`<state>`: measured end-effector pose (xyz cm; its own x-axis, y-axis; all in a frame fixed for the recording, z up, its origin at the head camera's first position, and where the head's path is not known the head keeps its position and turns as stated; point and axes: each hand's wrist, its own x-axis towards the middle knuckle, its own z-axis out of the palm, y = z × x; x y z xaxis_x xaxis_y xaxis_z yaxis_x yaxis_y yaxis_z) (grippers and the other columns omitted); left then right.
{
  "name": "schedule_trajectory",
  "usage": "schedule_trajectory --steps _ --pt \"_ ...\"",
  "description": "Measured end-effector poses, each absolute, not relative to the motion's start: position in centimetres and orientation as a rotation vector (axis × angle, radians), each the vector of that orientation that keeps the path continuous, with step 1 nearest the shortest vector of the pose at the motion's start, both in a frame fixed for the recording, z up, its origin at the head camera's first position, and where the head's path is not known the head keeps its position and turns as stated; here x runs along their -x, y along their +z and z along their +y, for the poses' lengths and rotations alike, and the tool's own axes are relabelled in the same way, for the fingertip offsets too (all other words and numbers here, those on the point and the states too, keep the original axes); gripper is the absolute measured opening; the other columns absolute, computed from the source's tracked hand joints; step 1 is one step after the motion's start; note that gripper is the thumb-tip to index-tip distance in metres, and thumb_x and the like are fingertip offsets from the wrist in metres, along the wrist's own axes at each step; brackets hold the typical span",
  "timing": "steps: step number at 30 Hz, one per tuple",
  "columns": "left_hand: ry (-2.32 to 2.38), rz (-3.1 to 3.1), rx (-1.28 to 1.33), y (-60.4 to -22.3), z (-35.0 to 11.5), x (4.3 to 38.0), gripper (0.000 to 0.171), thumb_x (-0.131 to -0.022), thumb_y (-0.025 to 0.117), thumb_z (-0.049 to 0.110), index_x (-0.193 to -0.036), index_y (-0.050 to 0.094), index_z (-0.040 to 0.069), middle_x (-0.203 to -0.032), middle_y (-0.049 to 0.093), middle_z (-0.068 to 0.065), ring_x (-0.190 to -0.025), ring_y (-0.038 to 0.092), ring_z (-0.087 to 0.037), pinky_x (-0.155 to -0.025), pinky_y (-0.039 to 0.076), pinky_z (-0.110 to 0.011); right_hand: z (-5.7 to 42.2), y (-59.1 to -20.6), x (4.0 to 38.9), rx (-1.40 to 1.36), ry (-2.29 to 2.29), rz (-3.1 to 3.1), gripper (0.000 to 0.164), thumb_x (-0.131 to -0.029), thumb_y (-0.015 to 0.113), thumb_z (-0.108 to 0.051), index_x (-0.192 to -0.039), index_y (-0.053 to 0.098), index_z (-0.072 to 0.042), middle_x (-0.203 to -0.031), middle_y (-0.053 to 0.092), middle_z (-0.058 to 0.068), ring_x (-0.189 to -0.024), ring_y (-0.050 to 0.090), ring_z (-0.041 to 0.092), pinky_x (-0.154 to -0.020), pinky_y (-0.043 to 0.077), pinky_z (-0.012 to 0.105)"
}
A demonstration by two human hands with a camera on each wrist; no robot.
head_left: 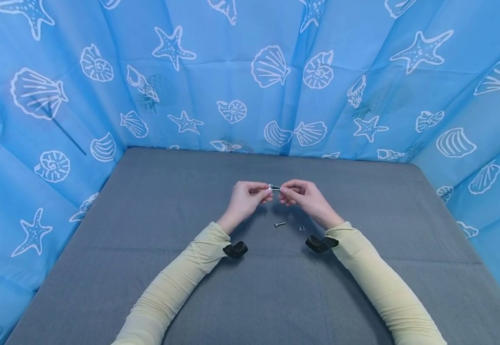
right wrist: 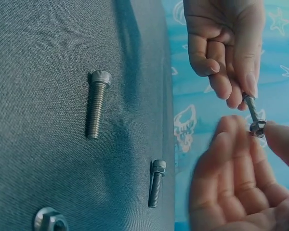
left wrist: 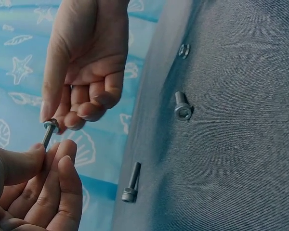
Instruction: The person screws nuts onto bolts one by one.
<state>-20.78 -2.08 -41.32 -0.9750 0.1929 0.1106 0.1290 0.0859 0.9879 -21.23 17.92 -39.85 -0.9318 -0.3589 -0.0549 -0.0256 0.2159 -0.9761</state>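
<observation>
My left hand (head_left: 246, 197) pinches a small socket-head bolt (left wrist: 47, 137) by its head end between thumb and fingertips. From the other side, my right hand (head_left: 305, 197) has its thumb and fingers at a nut (right wrist: 257, 128) sitting around the bolt's threaded end. Both hands are raised over the grey table, fingertips close together; in the right wrist view the right fingers are slightly blurred. Nearer me on the cloth lie a loose socket-head bolt (head_left: 280, 224) and a loose nut (head_left: 301, 228).
Another bolt with a nut on it (right wrist: 157, 183) lies on the table beyond the hands. Grey cloth covers the table (head_left: 146, 268). Blue curtains (head_left: 232, 72) with white shell and starfish prints hang around its back and sides. A black wrist mount (head_left: 321, 243) sits below each hand.
</observation>
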Motion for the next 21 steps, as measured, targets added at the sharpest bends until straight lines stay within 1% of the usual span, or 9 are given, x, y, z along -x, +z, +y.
schedule_trajectory --steps 3,4,7,10,15,18,21 --pt "2.066 2.275 -0.335 -41.38 -2.00 20.77 0.022 -0.090 0.067 0.006 -0.107 0.068 -0.008 -0.083 0.072 -0.011 -0.075 0.071 -0.016 -0.075 0.057 -0.045 17.86 -39.88 21.22 0.346 -1.755 2.215 0.039 -0.100 0.054 -0.024 -0.118 0.053 0.010 -0.102 0.064 0.026 -0.085 0.067 0.022 -0.082 0.053 0.049" --pt "2.067 2.275 -0.334 -41.38 -1.98 20.78 0.021 -0.090 0.067 0.006 -0.107 0.069 -0.007 -0.083 0.072 -0.011 -0.075 0.071 -0.016 -0.074 0.057 -0.044 17.88 -39.87 21.22 0.344 -1.766 2.206 0.038 -0.100 0.055 -0.024 -0.119 0.053 0.010 -0.103 0.064 0.027 -0.085 0.067 0.022 -0.082 0.053 0.049" --pt "2.073 2.276 -0.335 -41.24 -1.97 20.77 0.020 -0.090 0.067 0.007 -0.106 0.069 -0.006 -0.083 0.072 -0.011 -0.075 0.071 -0.016 -0.073 0.057 -0.042 18.04 -39.76 21.25 0.351 -1.809 2.195 0.037 -0.097 0.059 -0.019 -0.121 0.051 0.008 -0.107 0.062 0.028 -0.088 0.067 0.023 -0.085 0.051 0.051" --pt "2.074 2.279 -0.336 -41.12 -2.01 20.78 0.021 -0.091 0.067 0.008 -0.105 0.070 -0.006 -0.082 0.072 -0.011 -0.075 0.071 -0.017 -0.073 0.057 -0.041 18.19 -39.57 21.33 0.364 -1.840 2.190 0.038 -0.094 0.063 -0.015 -0.121 0.052 0.010 -0.110 0.061 0.030 -0.094 0.066 0.028 -0.088 0.049 0.053" --pt "2.063 2.297 -0.354 -41.02 -2.01 20.78 0.024 -0.091 0.067 0.010 -0.107 0.069 -0.007 -0.083 0.072 -0.011 -0.075 0.071 -0.017 -0.072 0.058 -0.039 18.12 -39.26 21.40 0.330 -1.790 2.252 0.041 -0.094 0.064 -0.022 -0.116 0.058 0.012 -0.105 0.066 0.022 -0.096 0.065 0.032 -0.088 0.051 0.049" --pt "2.062 2.311 -0.362 -41.06 -2.04 20.81 0.023 -0.091 0.067 0.009 -0.106 0.069 -0.008 -0.083 0.072 -0.011 -0.075 0.071 -0.016 -0.073 0.057 -0.042 17.98 -39.34 21.42 0.318 -1.752 2.264 0.043 -0.096 0.061 -0.028 -0.114 0.059 0.012 -0.102 0.066 0.021 -0.094 0.065 0.032 -0.086 0.052 0.048" --pt "2.075 2.309 -0.366 -41.02 -2.06 20.84 0.021 -0.091 0.066 0.007 -0.105 0.069 -0.008 -0.082 0.072 -0.012 -0.075 0.071 -0.017 -0.074 0.056 -0.047 17.95 -39.60 21.45 0.333 -1.773 2.245 0.041 -0.096 0.060 -0.026 -0.115 0.057 0.011 -0.103 0.064 0.025 -0.093 0.065 0.033 -0.085 0.052 0.050"
